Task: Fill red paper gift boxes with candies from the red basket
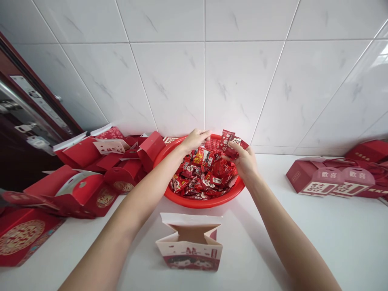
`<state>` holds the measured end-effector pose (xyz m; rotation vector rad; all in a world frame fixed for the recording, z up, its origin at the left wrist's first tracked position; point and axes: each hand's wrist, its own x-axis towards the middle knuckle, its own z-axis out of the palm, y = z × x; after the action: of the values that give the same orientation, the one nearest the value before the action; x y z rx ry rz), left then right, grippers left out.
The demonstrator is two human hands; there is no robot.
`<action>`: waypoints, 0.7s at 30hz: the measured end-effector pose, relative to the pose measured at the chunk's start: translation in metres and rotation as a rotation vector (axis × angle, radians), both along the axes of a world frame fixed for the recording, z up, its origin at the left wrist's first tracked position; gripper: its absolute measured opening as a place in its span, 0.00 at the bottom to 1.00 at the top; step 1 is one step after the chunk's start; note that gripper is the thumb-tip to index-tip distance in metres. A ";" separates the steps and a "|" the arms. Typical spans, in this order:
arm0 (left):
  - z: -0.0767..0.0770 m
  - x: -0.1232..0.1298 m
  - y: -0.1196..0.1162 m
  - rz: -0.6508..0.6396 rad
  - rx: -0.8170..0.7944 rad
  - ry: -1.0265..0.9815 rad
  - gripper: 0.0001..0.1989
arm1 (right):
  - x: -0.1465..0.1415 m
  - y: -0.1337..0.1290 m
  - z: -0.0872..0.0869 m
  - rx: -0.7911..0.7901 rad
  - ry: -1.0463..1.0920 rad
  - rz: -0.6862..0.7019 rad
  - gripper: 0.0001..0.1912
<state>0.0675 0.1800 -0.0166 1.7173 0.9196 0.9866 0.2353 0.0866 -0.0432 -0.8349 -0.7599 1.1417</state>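
Observation:
A red plastic basket (200,203) against the tiled wall holds many red-wrapped candies (209,180). Over its back left rim is my left hand (197,139), its fingers closed in a pinch; what they hold, if anything, cannot be made out. My right hand (245,159), at the basket's right side, grips red candy packets (228,141) between thumb and fingers. In front of the basket a white and red paper box (190,256) stands upright with its top open, and its visible inside is bare brown card. Neither hand touches it.
Several red gift boxes (75,192), many with open tops, crowd the left side of the white table (254,250). Closed red boxes (321,178) with white labels stand at the right. A dark red door frame (39,105) rises at the far left.

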 end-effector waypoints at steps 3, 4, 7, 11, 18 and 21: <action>0.000 -0.001 0.000 0.093 0.023 0.043 0.33 | 0.000 -0.001 0.001 -0.007 -0.001 -0.006 0.12; 0.001 -0.001 -0.001 0.126 0.034 0.052 0.33 | 0.000 -0.001 0.001 -0.010 -0.003 -0.008 0.12; 0.005 -0.002 -0.001 0.166 0.055 0.097 0.31 | 0.000 -0.001 0.002 -0.013 0.000 -0.007 0.13; 0.012 -0.009 -0.003 0.141 0.083 0.149 0.22 | 0.000 -0.001 0.002 -0.011 0.005 -0.016 0.13; 0.005 -0.037 -0.015 0.114 0.092 0.430 0.26 | 0.001 0.000 0.000 -0.015 0.001 -0.006 0.13; -0.001 -0.046 -0.021 0.086 0.154 0.647 0.32 | 0.001 0.000 0.000 -0.008 -0.006 0.005 0.13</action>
<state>0.0211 0.1588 -0.0178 2.1962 1.3589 0.5586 0.2362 0.0862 -0.0428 -0.8431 -0.7635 1.1481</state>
